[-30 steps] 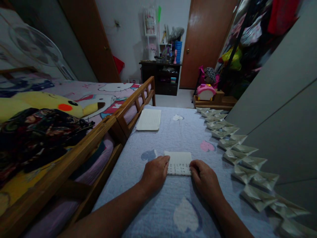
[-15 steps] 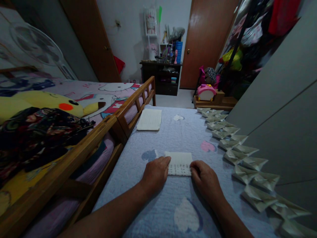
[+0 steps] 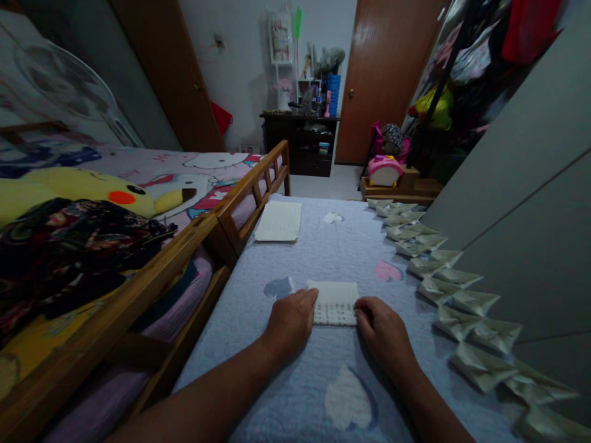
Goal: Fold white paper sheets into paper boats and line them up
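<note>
A folded sheet of paper (image 3: 336, 303) with rows of handwriting along its near part lies on the light blue bedspread (image 3: 318, 252), between my two hands. My left hand (image 3: 292, 320) grips its left edge, the thumb and fingers pressed together there. At the opposite edge, my right hand (image 3: 379, 320) pinches the paper near its right side, fingers curled. The undersides of both hands are hidden, and the paper stays flat on the cloth.
A stack of paper sheets (image 3: 278, 222) rests near the far left corner of the bedspread. Several folded paper boats (image 3: 484, 366) line the right side beside a pale cabinet (image 3: 521, 246). A wooden bed rail (image 3: 194, 237) runs along the left, with a yellow plush toy (image 3: 92, 191) beyond it.
Nearly everything holds still. Both hands keep the same place at the paper's edges, and the view has shifted very slightly.
</note>
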The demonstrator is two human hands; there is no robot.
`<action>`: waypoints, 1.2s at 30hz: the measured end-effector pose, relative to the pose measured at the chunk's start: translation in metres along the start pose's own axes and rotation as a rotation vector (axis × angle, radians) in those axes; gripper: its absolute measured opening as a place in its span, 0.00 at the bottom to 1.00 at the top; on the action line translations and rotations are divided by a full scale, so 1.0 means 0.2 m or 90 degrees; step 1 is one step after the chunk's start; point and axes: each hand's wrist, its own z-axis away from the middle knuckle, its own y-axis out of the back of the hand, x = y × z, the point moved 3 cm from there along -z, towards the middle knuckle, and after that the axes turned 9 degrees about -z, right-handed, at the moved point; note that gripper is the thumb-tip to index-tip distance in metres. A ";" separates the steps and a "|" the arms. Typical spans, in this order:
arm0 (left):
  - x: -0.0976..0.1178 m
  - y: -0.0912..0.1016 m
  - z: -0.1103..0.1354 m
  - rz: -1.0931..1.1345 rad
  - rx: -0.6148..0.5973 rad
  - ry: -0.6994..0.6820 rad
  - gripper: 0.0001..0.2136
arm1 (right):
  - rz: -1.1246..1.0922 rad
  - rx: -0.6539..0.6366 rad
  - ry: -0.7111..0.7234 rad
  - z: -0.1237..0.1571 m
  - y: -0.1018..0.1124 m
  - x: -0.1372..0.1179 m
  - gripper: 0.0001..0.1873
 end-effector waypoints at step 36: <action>0.00 0.00 0.00 -0.072 -0.041 0.013 0.20 | 0.030 0.006 -0.002 -0.01 -0.01 0.00 0.11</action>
